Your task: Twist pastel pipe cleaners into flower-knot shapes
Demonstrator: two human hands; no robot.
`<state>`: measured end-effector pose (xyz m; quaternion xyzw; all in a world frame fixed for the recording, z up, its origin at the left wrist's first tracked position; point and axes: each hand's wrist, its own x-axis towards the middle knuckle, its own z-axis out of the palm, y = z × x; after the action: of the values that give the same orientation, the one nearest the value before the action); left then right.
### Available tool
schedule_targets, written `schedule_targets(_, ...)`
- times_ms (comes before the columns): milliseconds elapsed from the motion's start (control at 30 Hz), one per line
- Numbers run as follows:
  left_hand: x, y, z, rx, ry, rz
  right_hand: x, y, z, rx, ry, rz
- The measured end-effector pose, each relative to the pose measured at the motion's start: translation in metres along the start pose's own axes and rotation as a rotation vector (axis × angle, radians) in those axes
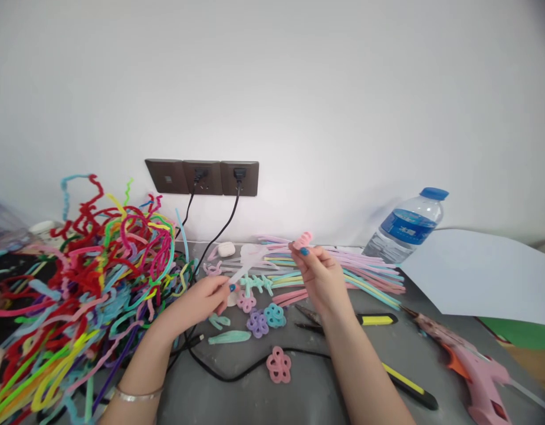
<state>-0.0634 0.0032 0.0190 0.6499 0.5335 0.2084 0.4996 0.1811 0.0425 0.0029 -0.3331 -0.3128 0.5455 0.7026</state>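
While the left hand [209, 296] pinches a pale strip [248, 264] between thumb and fingers, the right hand [321, 276] holds a small pink coil [303, 239] at its fingertips, pressed together around it. Both held items are raised above the grey worktop [255, 404], near its wall-side edge; the hands are apart.

Beneath and between the hands lie a mint-green looped piece [257, 284] and three looped flowers: pale pink [246, 302], purple [258, 323] and turquoise [275, 316]. A salmon-pink flower [279, 365] lies nearer the wearer, just beside a black cable [237, 378]. A mint-green bundle [229, 337] lies below the left hand.

Straight pastel stems [370, 273] extend behind and to both sides of the right hand. Pliers [308, 317] are partly hidden by the right forearm. Further right are a blue-capped bottle [407, 227] and a pink glue gun [473, 369]. On the left stands a tangled heap of multicoloured stems [117, 277].
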Motion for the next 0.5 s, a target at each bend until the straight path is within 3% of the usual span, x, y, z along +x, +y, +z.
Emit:
schedule_targets(100,0.007,-0.008,0.001,0.0,0.123,0.013,-0.011,0.008,0.013,-0.059,-0.085,0.066)
schedule_targets(333,0.008,0.0,0.0,0.312,0.633,0.175,-0.023,0.012,0.024,-0.259,-0.149,0.058)
schedule_targets(433,0.006,0.01,0.005,0.247,0.682,0.252,-0.028,0.013,0.031,-0.28,-0.197,0.074)
schedule_targets(500,0.003,0.018,0.012,-0.009,0.585,0.302,-0.032,0.015,0.035,-0.285,-0.25,0.082)
